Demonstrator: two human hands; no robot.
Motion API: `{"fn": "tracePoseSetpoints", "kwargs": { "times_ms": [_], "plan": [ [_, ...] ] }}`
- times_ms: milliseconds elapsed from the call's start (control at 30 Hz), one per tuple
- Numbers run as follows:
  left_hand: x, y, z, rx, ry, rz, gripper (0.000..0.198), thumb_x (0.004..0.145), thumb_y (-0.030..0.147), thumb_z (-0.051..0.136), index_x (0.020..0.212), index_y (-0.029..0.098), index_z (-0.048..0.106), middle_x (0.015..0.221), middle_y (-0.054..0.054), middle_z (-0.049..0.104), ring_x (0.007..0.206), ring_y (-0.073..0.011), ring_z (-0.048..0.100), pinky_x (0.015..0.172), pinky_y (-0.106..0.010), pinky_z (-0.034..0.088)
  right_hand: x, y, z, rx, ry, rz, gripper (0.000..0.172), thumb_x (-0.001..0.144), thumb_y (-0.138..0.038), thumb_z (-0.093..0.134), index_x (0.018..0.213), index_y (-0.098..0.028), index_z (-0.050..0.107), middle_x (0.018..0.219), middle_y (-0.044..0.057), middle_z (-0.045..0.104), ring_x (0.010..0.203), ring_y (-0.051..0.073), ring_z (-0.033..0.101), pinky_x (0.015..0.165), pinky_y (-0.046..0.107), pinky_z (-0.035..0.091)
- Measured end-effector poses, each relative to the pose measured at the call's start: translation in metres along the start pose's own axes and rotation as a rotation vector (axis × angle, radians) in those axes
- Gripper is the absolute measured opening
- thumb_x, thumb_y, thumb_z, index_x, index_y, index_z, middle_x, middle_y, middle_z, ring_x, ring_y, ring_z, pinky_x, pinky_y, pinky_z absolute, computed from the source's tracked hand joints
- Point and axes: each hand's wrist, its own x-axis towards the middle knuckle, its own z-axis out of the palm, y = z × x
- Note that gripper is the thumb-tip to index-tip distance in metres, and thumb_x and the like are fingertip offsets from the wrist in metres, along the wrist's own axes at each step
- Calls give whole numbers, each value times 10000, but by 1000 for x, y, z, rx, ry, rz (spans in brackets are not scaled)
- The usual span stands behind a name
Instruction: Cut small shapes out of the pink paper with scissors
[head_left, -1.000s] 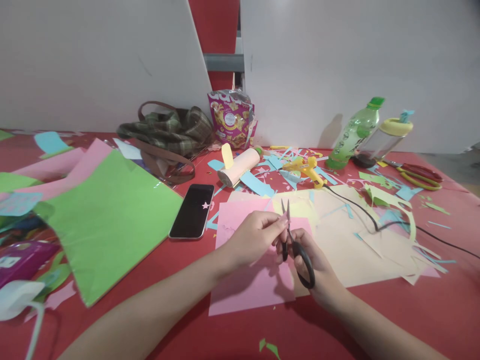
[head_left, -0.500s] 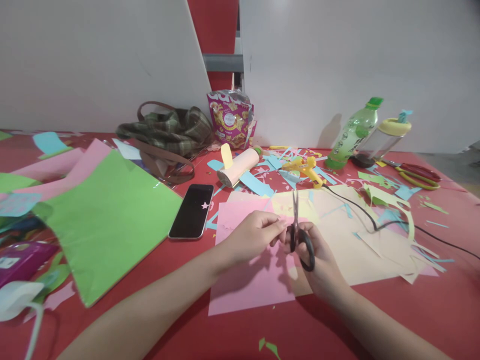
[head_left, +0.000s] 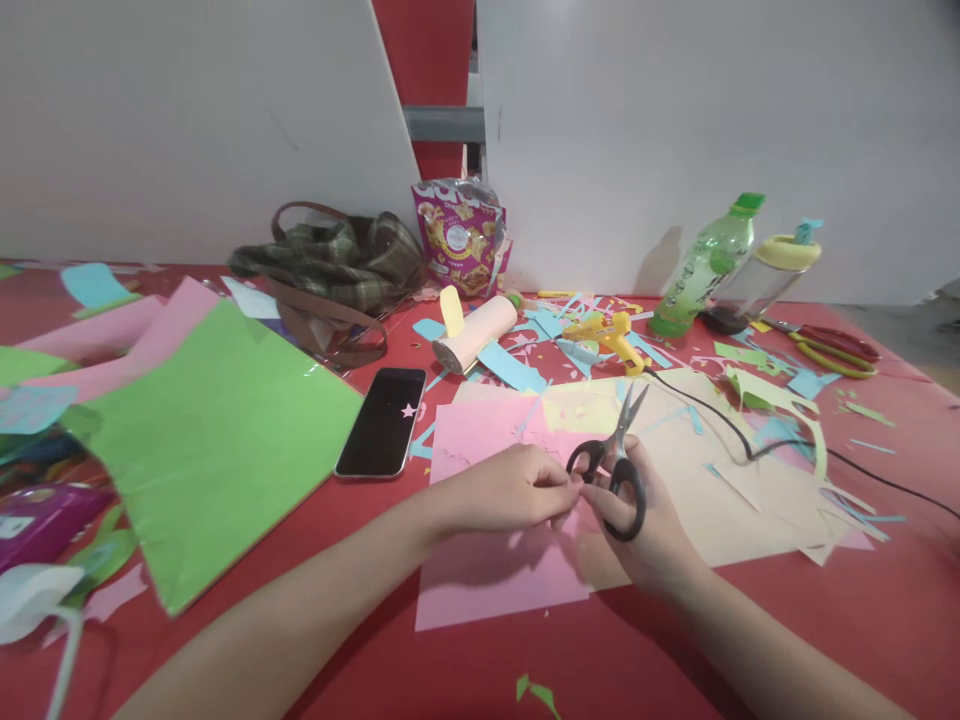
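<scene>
Your black-handled scissors (head_left: pixel 620 438) are above the pink paper (head_left: pixel 480 598), blades parted, right hand (head_left: pixel 656 525) curled round them. Left hand (head_left: pixel 510 490) fingers look pinched together, can't tell on what. Seems like fingertip fiddling; next move calls for minding those blades.

Scissors (head_left: pixel 623 430) in right hand (head_left: pixel 654 530), over paper (head_left: pixel 495 600). Phone (head_left: pixel 375 440) left of paper, star (head_left: pixel 408 411) on it. Tube (head_left: pixel 484 332) behind paper; glue gun (head_left: pixel 619 342) right of tube. Snack bag (head_left: pixel 461 238) behind tube, handbag (head_left: pixel 364 262) left of that. Bottle (head_left: pixel 706 268) back right, jar (head_left: pixel 766 283) beside it.
</scene>
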Motion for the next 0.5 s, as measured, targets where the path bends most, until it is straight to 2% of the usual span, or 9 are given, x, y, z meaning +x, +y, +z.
{"fn": "tracePoseSetpoints", "kwargs": {
  "times_ms": [167,267,500],
  "plan": [
    [-2,2,-2,15,-59,-15,293,748,325,388,533,145,474,431,34,434,388,-76,440,415,-183,325,-2,0,0,-37,-78,15,267,640,-121,616,742,-231,395,781,-28,500,612,101,466,556,234,387],
    [-2,2,-3,36,-82,-32,272,744,298,385,540,145,481,434,27,469,395,-80,458,419,-180,336,-2,-1,0,-55,-82,33,269,640,-137,621,746,-234,393,777,-29,489,605,105,469,537,234,385],
    [-1,3,-7,36,-23,-16,252,721,274,407,519,140,474,453,24,464,405,-69,449,407,-166,319,-3,1,-1,-50,-98,43,260,659,-122,601,779,-236,400,796,-23,485,557,82,430,490,208,352]
  ]
}}
